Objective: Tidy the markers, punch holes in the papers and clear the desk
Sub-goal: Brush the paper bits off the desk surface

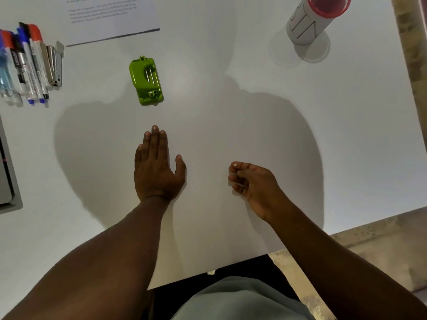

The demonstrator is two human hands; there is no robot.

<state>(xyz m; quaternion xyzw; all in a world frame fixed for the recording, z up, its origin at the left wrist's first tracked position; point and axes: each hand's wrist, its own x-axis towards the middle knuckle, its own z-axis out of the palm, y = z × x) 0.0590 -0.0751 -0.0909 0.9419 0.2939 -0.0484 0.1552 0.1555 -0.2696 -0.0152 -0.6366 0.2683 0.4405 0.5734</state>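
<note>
My left hand (pixel 155 166) lies flat, palm down, on the white desk (pixel 254 112), holding nothing. My right hand (pixel 250 183) hovers to its right with the fingers curled in; a tiny white paper dot (pixel 235 165) sits at the tips of thumb and forefinger. A green hole punch (pixel 146 81) lies upside down beyond my left hand, untouched. Several markers (pixel 23 63) with red, blue and black caps lie side by side at the far left. A printed paper (pixel 108 17) lies at the top edge of the desk.
A white cylinder with a red rim (pixel 312 21) stands at the top right. A metal stapler-like tool (pixel 54 65) lies beside the markers. A grey flat device (pixel 8 181) sits at the left edge. The desk's edge runs along the right and near side.
</note>
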